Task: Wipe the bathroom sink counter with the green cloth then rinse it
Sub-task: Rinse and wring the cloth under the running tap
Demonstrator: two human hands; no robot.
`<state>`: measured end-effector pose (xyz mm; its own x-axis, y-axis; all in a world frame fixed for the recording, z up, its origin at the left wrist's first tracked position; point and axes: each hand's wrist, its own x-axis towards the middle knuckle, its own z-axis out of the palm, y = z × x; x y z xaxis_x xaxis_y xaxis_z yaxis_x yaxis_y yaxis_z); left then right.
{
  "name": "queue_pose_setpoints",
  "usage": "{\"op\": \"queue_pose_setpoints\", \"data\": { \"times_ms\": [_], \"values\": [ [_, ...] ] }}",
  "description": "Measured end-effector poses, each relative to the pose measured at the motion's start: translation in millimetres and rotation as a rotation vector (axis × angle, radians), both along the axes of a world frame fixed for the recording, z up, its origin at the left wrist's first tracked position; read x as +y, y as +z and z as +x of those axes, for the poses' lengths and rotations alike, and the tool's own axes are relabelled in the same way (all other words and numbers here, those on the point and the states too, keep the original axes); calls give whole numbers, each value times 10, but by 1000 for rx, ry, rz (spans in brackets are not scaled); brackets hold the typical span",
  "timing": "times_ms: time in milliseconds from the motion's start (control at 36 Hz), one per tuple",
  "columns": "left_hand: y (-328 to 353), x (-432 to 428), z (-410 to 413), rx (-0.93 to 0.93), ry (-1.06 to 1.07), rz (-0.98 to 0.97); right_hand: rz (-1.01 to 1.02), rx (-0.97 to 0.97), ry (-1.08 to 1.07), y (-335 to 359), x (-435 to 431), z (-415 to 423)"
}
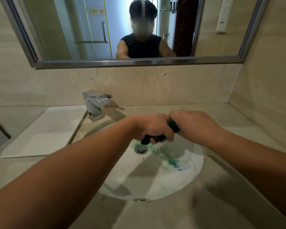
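- A beige marble counter (pixel 229 116) runs beneath a wide framed mirror (pixel 73 30), with a chrome faucet (pixel 96 104) at the back left.
- The white sink basin (pixel 155 184), sunk into the counter, holds a streak of green-tinted water (pixel 170 160) running from near the drain (pixel 140 149) toward the right wall of the bowl.
- The green cloth (pixel 173 126) is above the basin, twisted into a tight roll between both hands.
- The left hand (pixel 153 128) has its fingers curled firmly around one end of the cloth.
- The right hand (pixel 193 123) grips the other end, fist closed.
- A shallow white tray (pixel 40 134) lies on the counter left of the faucet.
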<state>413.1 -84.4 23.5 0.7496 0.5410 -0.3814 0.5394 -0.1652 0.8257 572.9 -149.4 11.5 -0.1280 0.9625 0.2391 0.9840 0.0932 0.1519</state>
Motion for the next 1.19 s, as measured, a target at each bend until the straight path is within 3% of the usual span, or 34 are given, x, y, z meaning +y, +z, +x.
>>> {"op": "queue_pose_setpoints", "data": {
  "times_ms": [56,139,472,583,694,722,833,944,1000,1056,1111,1194],
  "values": [
    [-23,-34,96,140,30,308,-116,-51,-96,38,34,-25],
    [-80,-66,195,311,-22,723,-265,55,-149,40,100,-15],
    [-414,63,55,122,-62,1211,-698,921,-250,48,161,124],
    [-412,202,-71,151,81,1081,-568,1269,-282,64,211,88],
    [-325,366,-213,26,304,587,-308,1575,-180,139,231,3],
    [-310,404,-247,-18,352,433,-234,1520,-131,145,217,-32],
    [-204,466,-353,-200,430,-118,-54,1003,117,117,120,-159],
    [-43,417,-389,-161,229,-357,75,304,256,-91,133,-108],
    [38,341,-359,-106,97,-334,253,88,301,-155,154,-95],
    [95,265,-289,-33,27,-206,364,1,372,-156,187,-97],
    [114,220,-201,32,13,-43,353,-33,383,-142,216,-90],
    [101,169,-71,123,44,165,204,-60,234,-50,192,-116]
  ]
}}
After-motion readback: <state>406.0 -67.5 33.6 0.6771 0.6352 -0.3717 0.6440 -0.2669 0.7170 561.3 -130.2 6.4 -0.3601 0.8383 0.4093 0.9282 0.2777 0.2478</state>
